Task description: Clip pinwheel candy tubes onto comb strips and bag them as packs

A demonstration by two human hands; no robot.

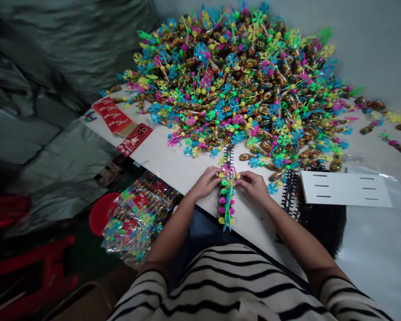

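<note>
In the head view, a black toothed strip lies on the table in front of me. Along it sit two rows of small windmill candy toys with pink, yellow and green knobs, their green and blue blades lying down the middle. My left hand is closed at the strip's left side, fingertips pinching a toy by its knob. From the right side, my right hand pinches a toy end between thumb and forefinger. Fingers partly hide both pinched pieces.
A large heap of candy-filled windmill toys covers the table's back. Red printed cards and a red phone lie left. A white slotted board and another black strip lie right. Bagged toys and a red basin stand below.
</note>
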